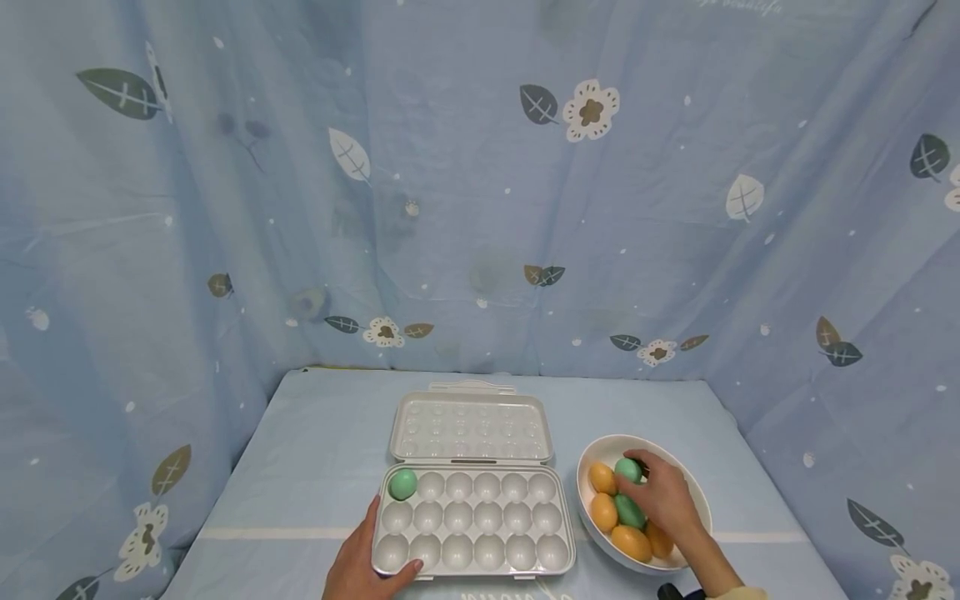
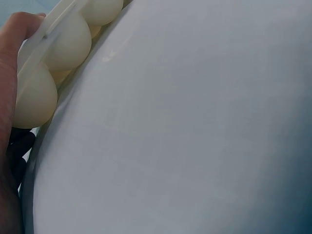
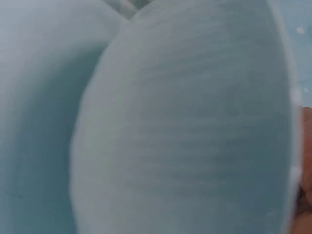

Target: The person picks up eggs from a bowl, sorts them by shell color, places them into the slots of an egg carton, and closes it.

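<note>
A pale plastic egg box [image 1: 474, 517] lies with its lid [image 1: 472, 427] folded back, and one green egg [image 1: 403, 484] sits in its far left cup. My left hand [image 1: 367, 560] grips the box's near left corner, thumb over the front rim; in the left wrist view the round cup undersides [image 2: 68, 44] show beside it. Inside a white bowl [image 1: 699, 492] to the right, my right hand [image 1: 663, 496] pinches a green egg [image 1: 627, 470] between thumb and fingers. Another green egg [image 1: 629, 511] and several orange-yellow eggs [image 1: 632, 543] lie around it.
Light blue cloth covers the table [image 1: 322, 450]. Blue curtains [image 1: 465, 208] with leaf and flower prints hang behind and at both sides. In the right wrist view the bowl's outer wall [image 3: 195, 126] fills most of the picture and hides the right fingers.
</note>
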`<state>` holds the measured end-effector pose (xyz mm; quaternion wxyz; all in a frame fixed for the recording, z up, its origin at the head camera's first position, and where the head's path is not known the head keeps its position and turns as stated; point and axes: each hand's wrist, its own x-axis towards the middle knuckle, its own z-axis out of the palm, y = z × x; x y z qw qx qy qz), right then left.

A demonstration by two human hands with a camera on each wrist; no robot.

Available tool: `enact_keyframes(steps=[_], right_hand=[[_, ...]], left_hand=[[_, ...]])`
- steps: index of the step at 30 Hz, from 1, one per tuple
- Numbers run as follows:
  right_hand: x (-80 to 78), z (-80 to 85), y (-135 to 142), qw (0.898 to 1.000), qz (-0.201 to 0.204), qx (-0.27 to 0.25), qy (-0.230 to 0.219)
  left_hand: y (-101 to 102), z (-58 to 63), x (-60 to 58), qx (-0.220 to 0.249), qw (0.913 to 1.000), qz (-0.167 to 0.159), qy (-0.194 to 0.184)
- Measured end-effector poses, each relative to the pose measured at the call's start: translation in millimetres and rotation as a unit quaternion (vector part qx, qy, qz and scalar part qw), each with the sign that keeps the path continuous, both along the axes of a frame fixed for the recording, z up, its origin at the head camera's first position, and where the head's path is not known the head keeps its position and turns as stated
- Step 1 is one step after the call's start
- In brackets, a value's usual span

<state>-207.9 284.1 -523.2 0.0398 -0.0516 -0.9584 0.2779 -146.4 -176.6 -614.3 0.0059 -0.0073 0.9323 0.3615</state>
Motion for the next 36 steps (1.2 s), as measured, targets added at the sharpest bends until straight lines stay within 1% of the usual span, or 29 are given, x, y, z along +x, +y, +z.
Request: enact_keyframes(steps=[6, 11, 17, 21, 26, 34, 36], right_hand=[[-3.2, 10.9, -6, 1.0, -0.001, -0.012, 0.023], [-6.4, 16.3, -13, 0.999, 0.003, -0.021, 0.042], [-12.8, 20.9, -23, 0.998, 0.013, -0.041, 0.049], [-18.3, 22.8, -31, 0.997, 0.017, -0.046, 0.054], [-24.8, 24.1, -43, 0.996, 0.031, -0.051, 0.072], [-29.7, 21.9, -66, 0.992, 0.056, -0.084, 0.081], [-30.4, 21.4, -73, 0.991, 0.064, -0.085, 0.082]], left_hand=[[0, 0.6, 0.5, 0.002, 1.0, -0.001, 0.001], [0, -0.9, -0.4, 0.0, 1.0, -0.001, 0.006], [0, -2.0, -0.9, 0.0, 1.0, 0.002, 0.004], [1, -0.4, -0.4, 0.002, 1.0, 0.003, 0.001], [1, 2.3, 0.7, 0.003, 1.0, 0.003, 0.004], [2, 2.1, 1.4, 0.0, 1.0, 0.003, 0.001], [2, 1.7, 1.1, 0.002, 1.0, 0.002, 0.002]])
